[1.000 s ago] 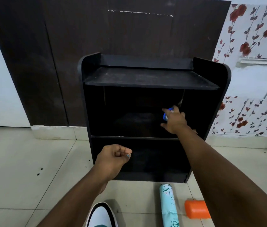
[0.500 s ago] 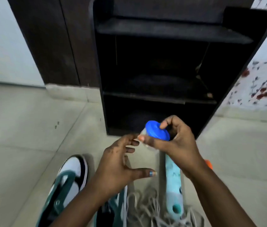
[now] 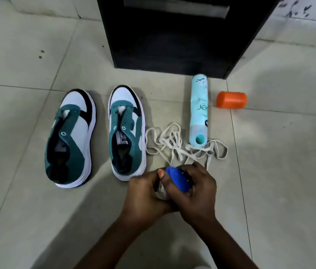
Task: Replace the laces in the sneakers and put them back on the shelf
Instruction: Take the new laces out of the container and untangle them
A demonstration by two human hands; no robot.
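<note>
Tiled floor point(image 3: 27, 191) bears sneakers point(image 3: 97, 136), laces point(image 3: 172, 144), spray can point(image 3: 199, 109), orange cap point(image 3: 231, 100).

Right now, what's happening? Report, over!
Left hand and right hand both grip blue-lidded jar. Sneakers unlaced on floor; loose white laces beside them. Spray can lies on laces.

From my feed I see two bare forearms rising from the bottom edge, with no sleeve, watch, band or ring showing on either. The left hand point(image 3: 145, 193) has one thumbnail in plain sight, painted an orange-pink (the other nails on it are tucked out of view). The right hand point(image 3: 198, 193) shows its knuckles and back to me, unadorned; its nails I cannot make out. Both wrists are uncovered as far down as the picture runs.
</note>
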